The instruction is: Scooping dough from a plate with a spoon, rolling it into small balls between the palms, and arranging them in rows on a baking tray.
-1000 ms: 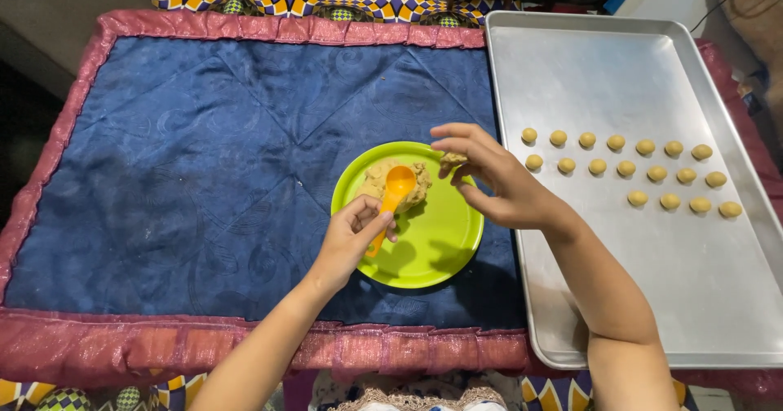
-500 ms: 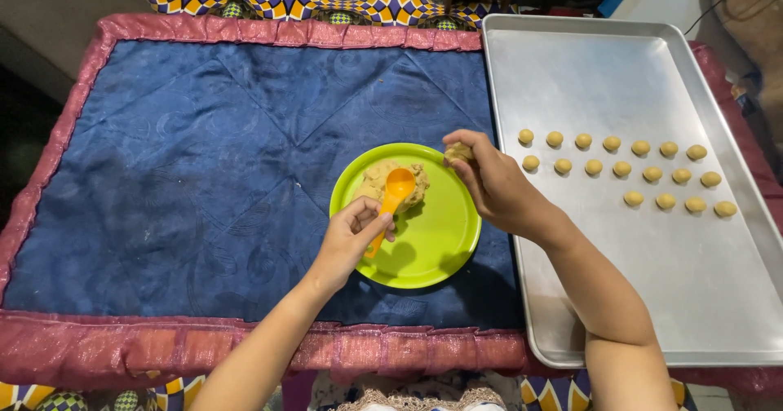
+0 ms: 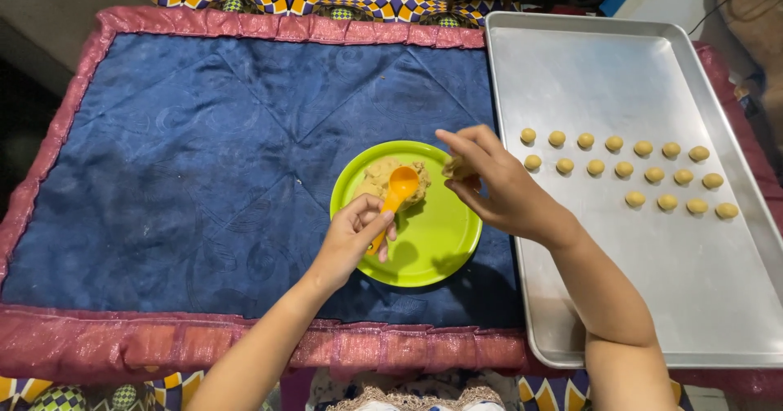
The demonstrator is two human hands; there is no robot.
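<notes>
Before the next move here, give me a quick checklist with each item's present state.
1. Left hand grips the orange spoon: ok.
2. Spoon bowl rests by the dough mound on the green plate: ok.
3. Right hand has a dough piece at its fingertips: ok.
4. Piece is shaped round: cannot tell, fingers hide it.
5. Baking tray has bare space near the dough balls: ok.
6. Plate sits flat on the blue cloth: ok.
</notes>
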